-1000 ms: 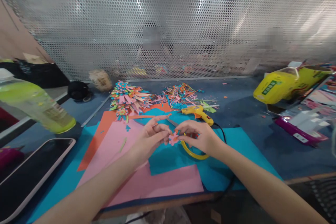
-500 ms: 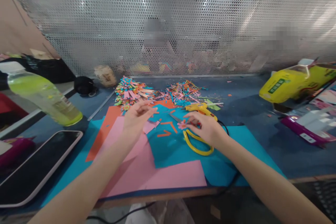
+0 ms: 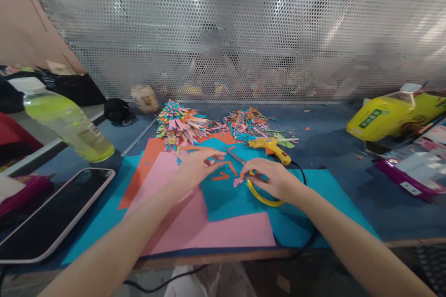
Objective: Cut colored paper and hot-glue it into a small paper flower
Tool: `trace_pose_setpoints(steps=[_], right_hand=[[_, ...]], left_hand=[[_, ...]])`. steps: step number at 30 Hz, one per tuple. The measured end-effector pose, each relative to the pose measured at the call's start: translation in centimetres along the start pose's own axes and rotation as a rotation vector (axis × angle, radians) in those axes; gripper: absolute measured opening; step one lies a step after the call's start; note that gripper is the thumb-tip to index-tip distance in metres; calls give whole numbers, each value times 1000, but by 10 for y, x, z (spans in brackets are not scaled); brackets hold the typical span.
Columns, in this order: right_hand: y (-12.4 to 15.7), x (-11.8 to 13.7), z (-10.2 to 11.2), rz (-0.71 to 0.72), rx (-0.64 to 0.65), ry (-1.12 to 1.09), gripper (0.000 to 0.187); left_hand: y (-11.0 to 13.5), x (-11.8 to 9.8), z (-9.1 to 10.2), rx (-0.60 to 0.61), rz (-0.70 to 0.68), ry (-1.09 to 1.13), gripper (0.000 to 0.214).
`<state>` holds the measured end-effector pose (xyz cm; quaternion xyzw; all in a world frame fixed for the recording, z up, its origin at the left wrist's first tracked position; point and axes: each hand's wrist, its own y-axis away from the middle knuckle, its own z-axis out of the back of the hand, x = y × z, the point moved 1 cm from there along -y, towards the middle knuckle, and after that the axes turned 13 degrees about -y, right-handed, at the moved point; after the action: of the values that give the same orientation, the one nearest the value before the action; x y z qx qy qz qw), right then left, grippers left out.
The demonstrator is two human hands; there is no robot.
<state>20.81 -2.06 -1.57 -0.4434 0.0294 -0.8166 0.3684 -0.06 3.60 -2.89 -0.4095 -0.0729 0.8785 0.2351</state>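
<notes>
My right hand (image 3: 277, 178) pinches a small pink fringed paper piece (image 3: 238, 181), held over the blue paper (image 3: 230, 204). Beneath that hand lie scissors with yellow handles (image 3: 266, 200), their blades pointing up and left. To the left, my left hand (image 3: 202, 167) hovers above the pink paper (image 3: 181, 232), thumb and fingers slightly apart; I see nothing held in it. Orange paper strips (image 3: 220, 177) lie between the hands. Beyond my right hand rests a yellow hot glue gun (image 3: 270, 145).
Behind are a pile of fringed paper flowers (image 3: 181, 123) and a heap of thin paper scraps (image 3: 247, 119). A phone (image 3: 59, 213) and a green drink bottle (image 3: 69, 123) are at left. A yellow bottle (image 3: 376, 118) lies right. A perforated metal panel (image 3: 244, 32) stands behind.
My left hand has moved right and slightly nearer me, its fingers parting. My right hand has shifted slightly down and left with the pink paper piece, which is turned differently.
</notes>
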Motion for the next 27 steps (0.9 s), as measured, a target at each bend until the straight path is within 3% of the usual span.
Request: trace_pose_setpoints(steps=[3,5,11,14,18,22,27], right_hand=[[0,3,-1,51,180,0,20],[1,3,1,46,201,13,23],[1,-5,8,-3,-55,38,18],[0,-10,11,-43,-167,54,13],[-1,-19,21,-140,-318,104,8],[0,-32,36,-275,-452,210,11],[6,-45,45,-488,-426,429,17]], left_hand=[[0,2,1,-11,-73,-125,14],[2,6,1,14,-118,-231,12],[3,9,-1,300,-383,-446,35],[1,2,0,389,-427,-574,36],[2,-1,1,388,-454,-632,39],[3,5,-2,313,-476,-566,37],[5,8,-6,286,-493,-474,31]])
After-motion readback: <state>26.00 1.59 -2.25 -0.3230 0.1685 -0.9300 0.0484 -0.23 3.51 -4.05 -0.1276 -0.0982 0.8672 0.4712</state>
